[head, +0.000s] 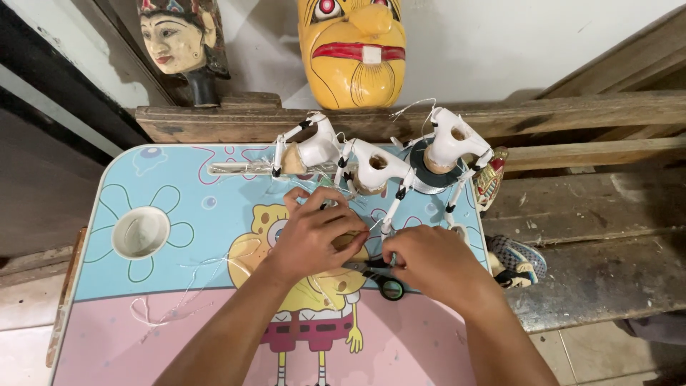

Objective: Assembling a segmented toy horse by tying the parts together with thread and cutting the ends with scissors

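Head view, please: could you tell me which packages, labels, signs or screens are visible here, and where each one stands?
None show: no package, label, sign or screen.
The nearest is the printed cartoon picture on the blue and pink tabletop, a yellow square figure under the left hand and right hand.

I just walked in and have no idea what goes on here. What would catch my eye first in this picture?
Probably the big yellow mask leaning on the wall at the top, with a painted carved head to its left. Below them, three white puppet torsos with jointed arms stand along the far edge of a blue and pink cartoon table. At its middle, the left hand and right hand work close together over black-handled scissors.
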